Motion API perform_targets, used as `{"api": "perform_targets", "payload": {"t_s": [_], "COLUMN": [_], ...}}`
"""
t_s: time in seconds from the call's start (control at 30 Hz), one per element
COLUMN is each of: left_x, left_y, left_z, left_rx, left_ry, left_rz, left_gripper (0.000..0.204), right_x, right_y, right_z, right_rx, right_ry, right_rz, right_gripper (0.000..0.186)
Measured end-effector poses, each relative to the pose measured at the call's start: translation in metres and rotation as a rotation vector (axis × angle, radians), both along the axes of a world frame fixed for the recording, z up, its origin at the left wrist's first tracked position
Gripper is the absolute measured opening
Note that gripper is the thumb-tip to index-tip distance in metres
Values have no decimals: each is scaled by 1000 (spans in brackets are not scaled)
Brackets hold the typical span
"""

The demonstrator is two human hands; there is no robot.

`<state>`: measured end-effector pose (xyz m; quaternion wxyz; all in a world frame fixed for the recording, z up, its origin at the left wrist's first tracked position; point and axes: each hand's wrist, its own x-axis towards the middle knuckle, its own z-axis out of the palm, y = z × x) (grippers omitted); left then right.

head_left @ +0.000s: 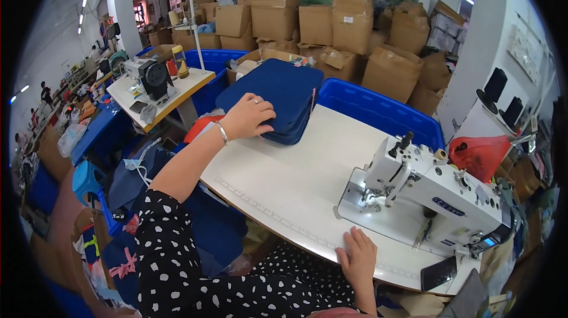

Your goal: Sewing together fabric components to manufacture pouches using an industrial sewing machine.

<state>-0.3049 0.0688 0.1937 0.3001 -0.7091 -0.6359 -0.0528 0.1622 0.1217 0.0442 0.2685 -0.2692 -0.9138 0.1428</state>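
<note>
On the white sewing table [284, 170] lies a thick stack of navy blue fabric pieces [272, 81] with rounded corners. My left hand [251, 118] reaches across to its near left side, fingers bent together over the top and the thumb by the edge. How many layers it grips cannot be made out. My right hand [360, 256] lies on the table's near edge, fingers stretched out, holding nothing. Just beyond it stands a white sewing machine [444, 194], with no fabric seen under its needle.
A dark phone [439, 273] lies right of my right hand. A ruler strip [278, 217] runs along the near edge. Behind the table stands a blue plastic bin [384, 108], with cardboard boxes [275, 16] piled beyond. Another sewing machine [148, 75] is at the left.
</note>
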Motion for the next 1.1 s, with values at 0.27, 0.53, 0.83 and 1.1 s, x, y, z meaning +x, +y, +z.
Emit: {"api": "perform_targets", "payload": {"t_s": [0.27,0.53,0.83,1.1], "left_x": [-11,-8,-15,-8], "left_y": [10,14,15,18], "left_z": [-14,11,14,15], "left_rx": [28,-134,-251,-221], "left_ry": [-150,-893,-857,-800], "left_rz": [35,180,150,194], "left_gripper": [20,13,12,13], "right_x": [0,1,1,-1], "right_y": [3,2,1,2], "right_z": [0,0,0,1], "right_rx": [6,-2,8,5], "right_ry": [7,-9,-22,-24], "right_rz": [8,-2,3,-8], "right_gripper": [47,46,47,47]}}
